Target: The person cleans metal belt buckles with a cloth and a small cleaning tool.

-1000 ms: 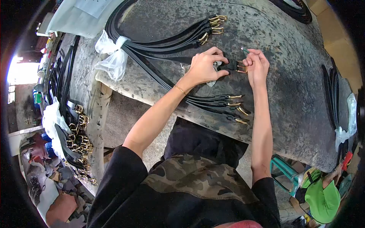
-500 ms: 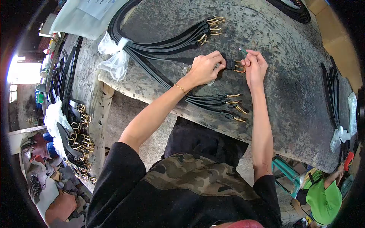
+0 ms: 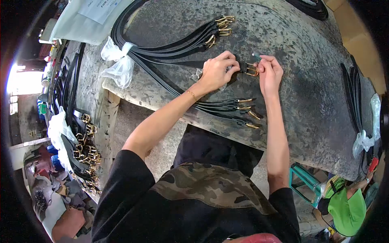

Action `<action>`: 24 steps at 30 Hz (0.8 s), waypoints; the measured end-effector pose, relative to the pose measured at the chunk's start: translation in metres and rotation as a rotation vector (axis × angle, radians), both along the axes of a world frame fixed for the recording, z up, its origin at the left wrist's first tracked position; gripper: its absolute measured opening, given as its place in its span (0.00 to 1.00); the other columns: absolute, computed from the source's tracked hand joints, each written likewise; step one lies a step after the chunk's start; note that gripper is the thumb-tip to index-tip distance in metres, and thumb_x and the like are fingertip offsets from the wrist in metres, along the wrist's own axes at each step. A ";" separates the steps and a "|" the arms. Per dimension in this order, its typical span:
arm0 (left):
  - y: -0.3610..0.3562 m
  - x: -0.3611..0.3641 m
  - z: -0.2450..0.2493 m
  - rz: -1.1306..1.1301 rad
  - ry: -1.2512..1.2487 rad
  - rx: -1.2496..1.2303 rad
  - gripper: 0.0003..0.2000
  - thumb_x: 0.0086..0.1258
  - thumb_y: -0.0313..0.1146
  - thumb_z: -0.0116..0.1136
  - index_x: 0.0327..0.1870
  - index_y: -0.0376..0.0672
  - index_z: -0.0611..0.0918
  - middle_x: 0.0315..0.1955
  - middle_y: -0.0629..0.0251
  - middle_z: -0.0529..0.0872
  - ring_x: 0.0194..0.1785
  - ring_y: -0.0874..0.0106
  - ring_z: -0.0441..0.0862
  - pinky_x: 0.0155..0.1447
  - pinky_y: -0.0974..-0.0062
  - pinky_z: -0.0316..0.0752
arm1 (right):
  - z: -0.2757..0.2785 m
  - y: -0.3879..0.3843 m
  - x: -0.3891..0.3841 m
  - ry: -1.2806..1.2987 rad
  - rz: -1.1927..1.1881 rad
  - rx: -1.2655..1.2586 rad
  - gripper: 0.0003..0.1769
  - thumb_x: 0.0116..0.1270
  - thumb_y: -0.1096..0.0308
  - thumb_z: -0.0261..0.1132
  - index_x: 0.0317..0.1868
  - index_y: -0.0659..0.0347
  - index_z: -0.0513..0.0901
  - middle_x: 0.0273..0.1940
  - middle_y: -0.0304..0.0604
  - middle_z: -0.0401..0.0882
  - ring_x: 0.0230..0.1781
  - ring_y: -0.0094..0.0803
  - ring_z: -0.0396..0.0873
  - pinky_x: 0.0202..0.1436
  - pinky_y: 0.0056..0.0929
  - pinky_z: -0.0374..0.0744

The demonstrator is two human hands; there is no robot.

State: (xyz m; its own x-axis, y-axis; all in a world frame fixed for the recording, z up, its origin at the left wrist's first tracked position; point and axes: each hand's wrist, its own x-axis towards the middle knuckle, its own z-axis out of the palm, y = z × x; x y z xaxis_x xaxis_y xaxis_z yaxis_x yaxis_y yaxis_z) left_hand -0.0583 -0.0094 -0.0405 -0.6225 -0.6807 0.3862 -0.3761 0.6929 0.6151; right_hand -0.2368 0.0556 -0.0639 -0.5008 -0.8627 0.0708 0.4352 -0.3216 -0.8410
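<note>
My left hand [image 3: 221, 71] is closed on the buckle end of a black belt, just left of its gold buckle [image 3: 252, 69]. Closed around a small dark green tool [image 3: 256, 56] with a pale tip, my right hand [image 3: 270, 72] is beside the buckle's right side. The held belt runs left into a bundle of black belts [image 3: 174, 52], tied with clear plastic [image 3: 122, 60]. Gold buckles of the bundle lie above [image 3: 225, 25] and below [image 3: 248, 108] my hands. A bit of clear plastic shows at my left fingers.
More belts with gold buckles [image 3: 87, 150] hang at the left table edge. A white package [image 3: 87, 20] lies upper left. Another tied belt bundle [image 3: 354, 97] is at right. A person in green [image 3: 348, 210] and a green stool [image 3: 304, 184] are lower right.
The gold buckle has tilted a little, and the tip of the green tool has shifted slightly left. The whole view has moved slightly. Both hands keep their grips.
</note>
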 end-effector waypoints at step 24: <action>-0.003 0.002 0.005 0.003 -0.085 0.152 0.07 0.64 0.35 0.63 0.36 0.42 0.83 0.41 0.66 0.82 0.41 0.57 0.82 0.43 0.65 0.76 | 0.009 0.014 0.017 0.736 -0.107 0.169 0.03 0.55 0.82 0.64 0.28 0.68 0.76 0.24 0.34 0.68 0.22 0.16 0.63 0.25 0.19 0.63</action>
